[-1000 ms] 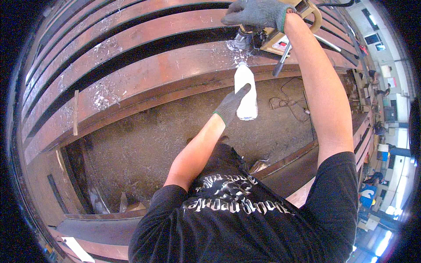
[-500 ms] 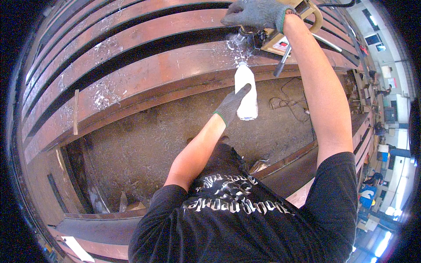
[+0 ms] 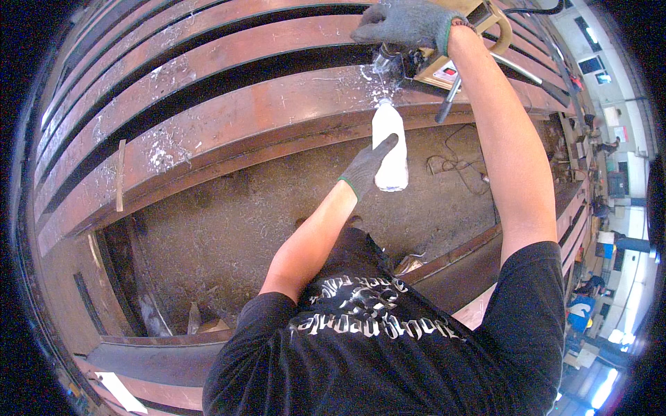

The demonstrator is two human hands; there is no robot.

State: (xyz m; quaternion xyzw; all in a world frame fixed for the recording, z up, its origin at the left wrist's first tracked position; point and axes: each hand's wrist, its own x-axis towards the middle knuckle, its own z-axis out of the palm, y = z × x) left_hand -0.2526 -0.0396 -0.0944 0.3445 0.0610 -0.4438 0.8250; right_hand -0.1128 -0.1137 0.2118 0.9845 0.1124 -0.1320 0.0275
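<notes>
My left hand (image 3: 372, 163), in a grey glove with a green cuff, is closed around a white plastic bottle (image 3: 390, 149). The bottle's narrow tip points at a wet, white-splashed patch on a brown steel beam (image 3: 305, 97). On that beam stands a drilling machine (image 3: 440, 69) with a beige body, a metal spindle and black-gripped lever handles (image 3: 448, 100). My right hand (image 3: 406, 26), gloved the same way, is over the machine's upper part near the spindle. Its fingers are curled, and whatever they grip is hidden beneath the glove.
Several more steel beams (image 3: 208, 52) run side by side beyond, with dark gaps between them. Nearer me is a dirty floor (image 3: 257, 215) with a loose cable (image 3: 454, 166). A thin strip (image 3: 121, 177) leans on the beam at left. People (image 3: 581, 312) are far off at right.
</notes>
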